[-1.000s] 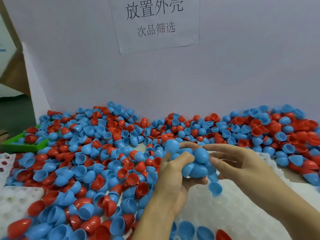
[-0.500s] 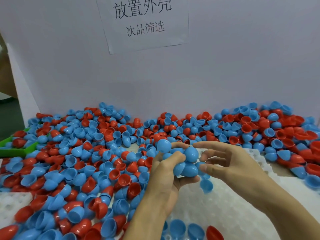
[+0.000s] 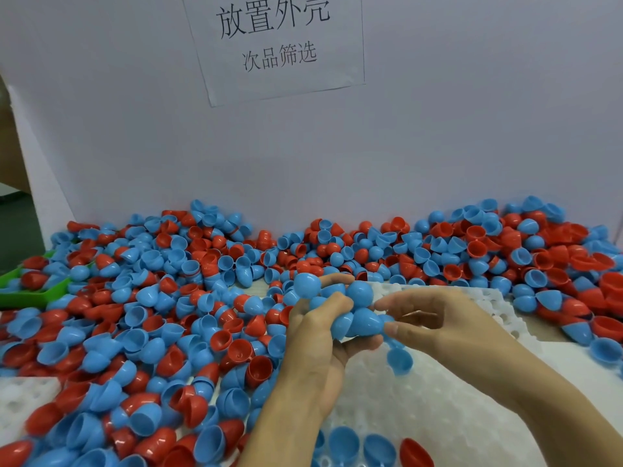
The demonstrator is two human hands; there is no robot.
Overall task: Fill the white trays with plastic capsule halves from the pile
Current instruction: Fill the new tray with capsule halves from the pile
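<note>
A big white wall [image 3: 438, 146] is standing at the back, and a paper sign [image 3: 276, 42] with black writing is hanging on it. In front of the wall, a huge pile [image 3: 168, 298] of blue and red plastic capsule halves is lying all over the table.

Far on the left, a green bin [image 3: 30, 296] is peeking out from under the pile, with some halves sitting in it. A white tray [image 3: 20, 399] is showing near the lower left corner.

In the middle, the left hand [image 3: 317, 348] is curling its fingers around a bunch of blue halves [image 3: 357, 315] and holding them up above the table. The right hand [image 3: 435, 318] is reaching in from the right with its fingers partly closed. Its thumb and fingertips are touching the bunch, pinching at one blue half.

Under the hands, another white tray [image 3: 421, 416] is lying flat. One blue half [image 3: 399, 360] is showing just below the hands. A few blue halves and one red half [image 3: 416, 453] are sitting in the tray's near row.
</note>
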